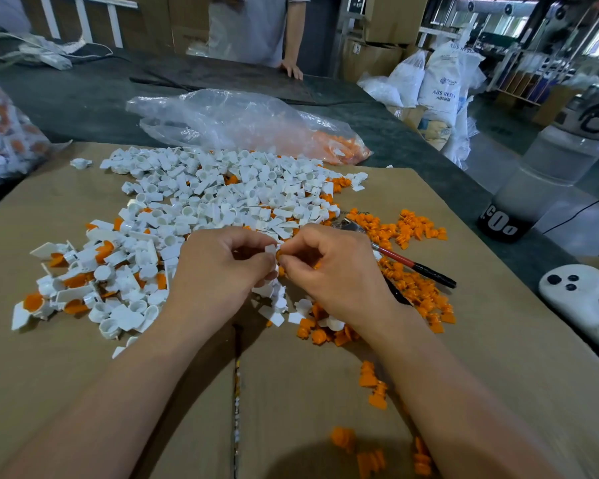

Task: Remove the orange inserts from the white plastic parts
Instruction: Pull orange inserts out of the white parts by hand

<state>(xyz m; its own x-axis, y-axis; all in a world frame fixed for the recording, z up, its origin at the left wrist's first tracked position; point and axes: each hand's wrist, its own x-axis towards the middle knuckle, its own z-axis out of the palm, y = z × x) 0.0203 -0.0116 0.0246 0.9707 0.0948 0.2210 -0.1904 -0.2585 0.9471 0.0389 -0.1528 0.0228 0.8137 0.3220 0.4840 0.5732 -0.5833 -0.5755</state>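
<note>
1. Both hands meet at the centre of the brown cardboard sheet (464, 340). The left hand (222, 267) has its grip pinched tight, thumb and fingertips, on a small white plastic part (270, 249).
2. The right hand (332, 271) narrows its grip to a thumb-and-forefinger pinch on the orange plastic insert (279, 254) at that part's 3 o'clock side.
3. Done well, I'd say: brace the white part, draw the insert straight out, perhaps with a slight twist. A sideways yank risks snapping the thin white tab.
4. Sorting matters. The heap of white plastic parts (222, 195) spreads from 9 to 12 o'clock, some with orange in them. The loose orange inserts (412, 278) lie from 3 to 5 o'clock, the likely drop spot.
5. A red-and-black-handled tool (415, 266) lies at 3 o'clock, in no hand, handy for a stubborn one.
6. Containers now: a crumpled clear plastic bag (229, 119) sits on the dark green worktop (83, 98) at 12 o'clock, mostly slack, with orange inserts bunched at its right end.
7. A second clear bag (4, 133) at 9 o'clock holds mixed white and orange pieces, too blurred to sort out.
</note>
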